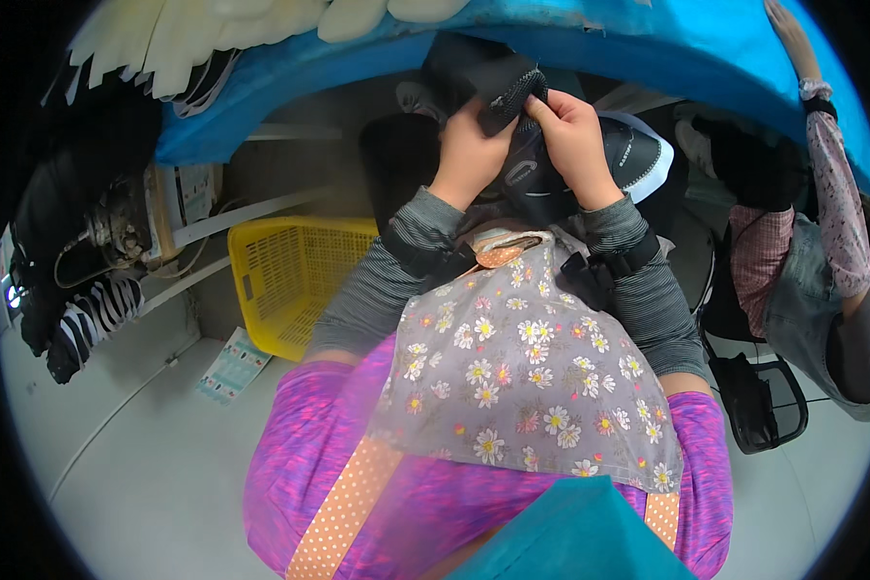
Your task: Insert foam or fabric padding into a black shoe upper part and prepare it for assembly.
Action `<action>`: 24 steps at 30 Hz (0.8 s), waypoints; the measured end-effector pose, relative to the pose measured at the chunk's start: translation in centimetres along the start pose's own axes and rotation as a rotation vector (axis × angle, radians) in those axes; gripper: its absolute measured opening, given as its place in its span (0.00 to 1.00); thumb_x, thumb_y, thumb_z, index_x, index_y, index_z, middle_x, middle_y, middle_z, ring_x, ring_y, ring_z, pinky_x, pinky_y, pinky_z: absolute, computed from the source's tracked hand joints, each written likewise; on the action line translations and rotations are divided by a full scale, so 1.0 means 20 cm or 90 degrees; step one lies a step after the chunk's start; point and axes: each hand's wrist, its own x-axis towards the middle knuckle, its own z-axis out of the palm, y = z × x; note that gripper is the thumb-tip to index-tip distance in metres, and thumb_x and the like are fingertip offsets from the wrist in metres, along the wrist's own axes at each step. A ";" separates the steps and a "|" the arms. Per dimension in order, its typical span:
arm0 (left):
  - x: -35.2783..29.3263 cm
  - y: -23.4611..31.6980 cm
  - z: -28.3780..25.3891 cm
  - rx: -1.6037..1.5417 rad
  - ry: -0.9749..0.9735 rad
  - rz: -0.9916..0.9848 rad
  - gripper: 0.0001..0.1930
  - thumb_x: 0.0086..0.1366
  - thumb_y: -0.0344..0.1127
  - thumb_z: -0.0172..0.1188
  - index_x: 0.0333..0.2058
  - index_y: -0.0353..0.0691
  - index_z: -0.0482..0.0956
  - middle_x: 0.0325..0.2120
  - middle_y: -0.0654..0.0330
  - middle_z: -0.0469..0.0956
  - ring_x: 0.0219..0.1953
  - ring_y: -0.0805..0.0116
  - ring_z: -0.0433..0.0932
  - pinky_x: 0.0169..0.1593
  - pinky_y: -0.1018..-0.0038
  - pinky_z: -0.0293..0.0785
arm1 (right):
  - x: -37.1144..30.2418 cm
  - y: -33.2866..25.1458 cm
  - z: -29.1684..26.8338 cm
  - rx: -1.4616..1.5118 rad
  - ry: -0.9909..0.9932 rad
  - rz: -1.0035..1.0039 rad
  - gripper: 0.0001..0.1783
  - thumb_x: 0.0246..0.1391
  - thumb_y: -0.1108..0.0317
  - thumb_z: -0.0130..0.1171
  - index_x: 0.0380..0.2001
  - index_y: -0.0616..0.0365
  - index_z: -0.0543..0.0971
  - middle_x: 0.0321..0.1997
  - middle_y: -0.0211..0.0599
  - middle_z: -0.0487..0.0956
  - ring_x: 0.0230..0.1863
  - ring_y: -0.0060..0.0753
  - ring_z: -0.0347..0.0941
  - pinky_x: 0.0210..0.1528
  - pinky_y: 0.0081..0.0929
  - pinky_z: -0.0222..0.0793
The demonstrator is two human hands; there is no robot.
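Both of my hands are raised in front of me, under the edge of a blue cover. The fingers of my left hand (474, 150) close around a black fabric piece (508, 104) with pale stitching along its edge. At the same piece, my right hand (577, 143) pinches the right side between thumb and fingers. Its exact kind is hard to make out, since the fingers hide part of it. Just below and behind my hands lie more black pieces (532, 179) with light printed marks. One rounded black piece with a white rim (659, 166) sits beside my right wrist.
A blue-covered table (329, 92) curves across the front, with cream foot-shaped forms (198, 34) at its far left. A yellow plastic basket (261, 290) stands at left. Black-and-white striped items (101, 314) hang further left. At right, a person's arm (826, 164) rests on the cover.
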 end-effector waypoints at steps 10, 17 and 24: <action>-0.06 -0.01 -0.03 -0.066 0.021 0.050 0.14 0.61 0.31 0.63 0.45 0.32 0.79 0.38 0.52 0.83 0.41 0.65 0.83 0.44 0.72 0.76 | -0.04 -0.08 0.02 -0.197 0.027 -0.094 0.14 0.57 0.67 0.59 0.24 0.67 0.75 0.14 0.34 0.67 0.20 0.16 0.55 0.22 0.23 0.57; -0.04 -0.05 0.01 -0.087 0.003 0.025 0.14 0.62 0.32 0.63 0.45 0.32 0.78 0.38 0.53 0.83 0.40 0.68 0.81 0.44 0.74 0.75 | -0.03 -0.05 0.01 -0.139 0.045 -0.108 0.13 0.57 0.67 0.58 0.24 0.68 0.75 0.14 0.36 0.66 0.20 0.16 0.56 0.22 0.24 0.56; -0.07 0.01 0.00 -0.111 0.044 0.052 0.14 0.63 0.33 0.63 0.45 0.31 0.78 0.38 0.53 0.83 0.40 0.69 0.81 0.44 0.74 0.75 | -0.03 -0.11 0.04 -0.187 0.031 -0.114 0.14 0.57 0.66 0.59 0.25 0.68 0.76 0.14 0.39 0.67 0.18 0.19 0.56 0.21 0.25 0.56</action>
